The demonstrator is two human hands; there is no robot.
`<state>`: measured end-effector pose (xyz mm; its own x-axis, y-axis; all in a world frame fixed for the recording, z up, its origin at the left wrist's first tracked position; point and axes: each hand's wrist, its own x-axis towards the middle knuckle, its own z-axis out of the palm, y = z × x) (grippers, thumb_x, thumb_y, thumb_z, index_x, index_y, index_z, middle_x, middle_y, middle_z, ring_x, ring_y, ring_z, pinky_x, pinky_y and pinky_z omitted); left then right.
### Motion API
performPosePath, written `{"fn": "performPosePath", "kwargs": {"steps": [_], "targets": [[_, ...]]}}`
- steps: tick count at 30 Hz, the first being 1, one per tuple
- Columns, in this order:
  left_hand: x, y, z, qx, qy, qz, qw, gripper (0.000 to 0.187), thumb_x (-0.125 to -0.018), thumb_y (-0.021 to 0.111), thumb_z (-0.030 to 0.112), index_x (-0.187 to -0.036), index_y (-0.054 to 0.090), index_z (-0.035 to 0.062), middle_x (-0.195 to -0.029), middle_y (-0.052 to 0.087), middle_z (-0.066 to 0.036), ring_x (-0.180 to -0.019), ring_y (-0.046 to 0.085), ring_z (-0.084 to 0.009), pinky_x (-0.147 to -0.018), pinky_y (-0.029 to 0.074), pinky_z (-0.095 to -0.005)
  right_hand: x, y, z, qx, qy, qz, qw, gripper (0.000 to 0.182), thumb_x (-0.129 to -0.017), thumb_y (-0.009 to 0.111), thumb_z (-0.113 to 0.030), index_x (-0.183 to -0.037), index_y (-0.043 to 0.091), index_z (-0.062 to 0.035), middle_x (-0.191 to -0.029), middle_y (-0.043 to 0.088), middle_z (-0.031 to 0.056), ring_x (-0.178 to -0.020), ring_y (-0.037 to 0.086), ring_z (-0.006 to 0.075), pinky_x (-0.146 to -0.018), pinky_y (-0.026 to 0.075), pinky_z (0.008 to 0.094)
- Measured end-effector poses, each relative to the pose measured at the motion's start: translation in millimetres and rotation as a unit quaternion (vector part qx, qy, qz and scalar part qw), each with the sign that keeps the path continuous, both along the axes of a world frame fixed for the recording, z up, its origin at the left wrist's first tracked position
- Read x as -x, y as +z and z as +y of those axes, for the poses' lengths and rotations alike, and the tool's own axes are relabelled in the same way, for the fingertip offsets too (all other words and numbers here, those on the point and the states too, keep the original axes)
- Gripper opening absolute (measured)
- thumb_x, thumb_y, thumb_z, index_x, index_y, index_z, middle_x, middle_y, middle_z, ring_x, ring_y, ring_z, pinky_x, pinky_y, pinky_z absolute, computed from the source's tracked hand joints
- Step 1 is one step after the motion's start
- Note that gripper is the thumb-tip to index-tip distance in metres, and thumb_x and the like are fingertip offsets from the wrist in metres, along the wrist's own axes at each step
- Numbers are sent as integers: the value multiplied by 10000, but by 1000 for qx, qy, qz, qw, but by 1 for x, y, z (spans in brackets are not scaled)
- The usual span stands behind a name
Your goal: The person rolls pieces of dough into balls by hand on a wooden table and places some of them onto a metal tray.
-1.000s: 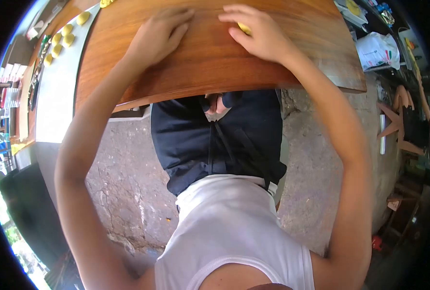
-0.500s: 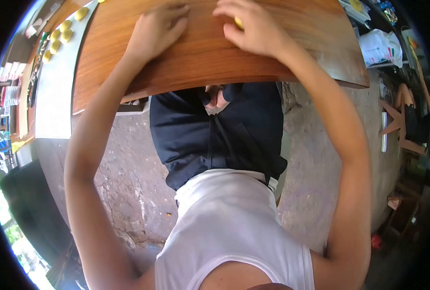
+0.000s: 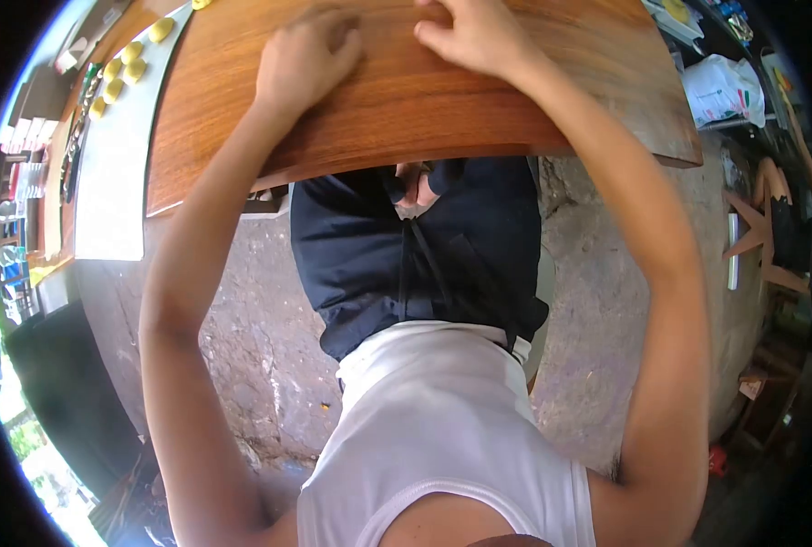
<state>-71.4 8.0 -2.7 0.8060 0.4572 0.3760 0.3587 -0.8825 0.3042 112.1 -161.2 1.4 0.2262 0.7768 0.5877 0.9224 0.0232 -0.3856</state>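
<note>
My left hand [image 3: 305, 56] is over the brown wooden table [image 3: 406, 114], its fingers bent and somewhat blurred, with the thumb apart; what lies under them cannot be made out. Farther right, my right hand [image 3: 474, 35] reaches to the top edge of the view, where its fingertips are partly cut off. Its thumb points left, and no object shows in it. Several round yellow pieces [image 3: 134, 71] lie on a white sheet [image 3: 109, 191] at the table's left side. One more yellow piece [image 3: 201, 4] is at the top edge.
On the right stands a shelf with a white plastic bag [image 3: 723, 89]. A brown star-shaped object [image 3: 752, 228] is below it. A dark panel [image 3: 68, 392] stands at the lower left. My legs in black trousers [image 3: 415, 255] are under the table edge.
My right hand has moved up toward the top edge, and the yellow piece seen by its fingers is out of sight. My left hand has shifted slightly right. The whole view has shifted slightly.
</note>
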Motion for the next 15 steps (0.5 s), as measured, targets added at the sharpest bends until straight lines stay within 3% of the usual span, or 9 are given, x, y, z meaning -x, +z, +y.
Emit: {"fn": "performPosePath", "kwargs": {"steps": [1, 2, 5, 6, 8, 12, 13, 14, 15], "targets": [[9, -3, -13, -44, -68, -48, 996, 294, -966, 644, 215, -1204, 739, 72, -1243, 705, -163, -1120, 680, -376, -967, 547, -425, 9, -4, -9, -27, 63, -45, 997, 191, -870, 690, -129, -1001, 646, 4, -1060, 639, 186, -1036, 614, 389, -922, 511, 444], [21, -4, -24, -87, -134, -96, 982, 263, -953, 650, 197, -1159, 750, 66, -1205, 713, -153, -1097, 678, -373, -940, 558, -432, 8, -18, -19, -26, 81, -107, 991, 263, -916, 667, -121, -1152, 722, -21, -1241, 689, 168, -1152, 656, 357, -999, 531, 425], [71, 3, -30, -38, -147, -83, 985, 210, -950, 655, 128, -1126, 741, 53, -1186, 696, -144, -1109, 657, -358, -946, 541, -443, 16, -8, -81, 26, 86, -28, 996, 249, -918, 647, -97, -1146, 728, -39, -1232, 686, 163, -1126, 666, 359, -963, 539, 419], [76, 4, -22, -39, -144, -84, 985, 210, -950, 655, 128, -1126, 741, 53, -1186, 696, -144, -1109, 657, -358, -946, 541, -443, 17, -6, -93, 26, 89, -29, 995, 249, -918, 647, -97, -1146, 728, -39, -1232, 686, 163, -1126, 666, 359, -963, 539, 419], [84, 5, -11, -43, -96, -80, 991, 179, -944, 656, 69, -1104, 729, 44, -1123, 685, -135, -1041, 661, -363, -913, 541, -464, 20, -4, -105, 10, -23, 6, 1000, 258, -913, 653, -94, -1158, 724, -54, -1183, 686, 157, -1045, 679, 358, -916, 554, 402], [33, 0, 23, -30, 3, -32, 999, 244, -973, 660, 258, -1073, 721, 45, -1099, 704, -208, -1035, 683, -403, -894, 537, -468, 44, -4, -87, 7, -125, 2, 992, 290, -884, 661, -65, -1169, 714, -47, -1121, 687, 144, -961, 690, 318, -866, 562, 389], [8, 4, 32, 8, 54, -6, 998, 272, -976, 641, 295, -1069, 720, 52, -1110, 706, -222, -1037, 678, -417, -895, 537, -478, 60, -2, -79, -14, -44, 211, 976, 316, -856, 661, -43, -1168, 712, -39, -1093, 687, 130, -933, 688, 296, -847, 560, 383], [-18, 9, 39, 45, 105, 20, 993, 301, -979, 623, 332, -1064, 719, 60, -1121, 708, -236, -1038, 674, -431, -897, 538, -488, 80, 1, -70, -34, 41, 410, 910, 344, -828, 661, -20, -1168, 710, -32, -1066, 687, 116, -906, 685, 274, -829, 559, 376], [-40, 19, 41, 175, 113, -62, 976, 351, -938, 641, 305, -1091, 725, 0, -1045, 732, -238, -993, 704, -396, -880, 554, -455, 106, 10, -64, 3, 100, 469, 877, 404, -802, 660, -13, -1204, 694, -32, -1079, 682, 127, -907, 675, 270, -826, 553, 368]]}}
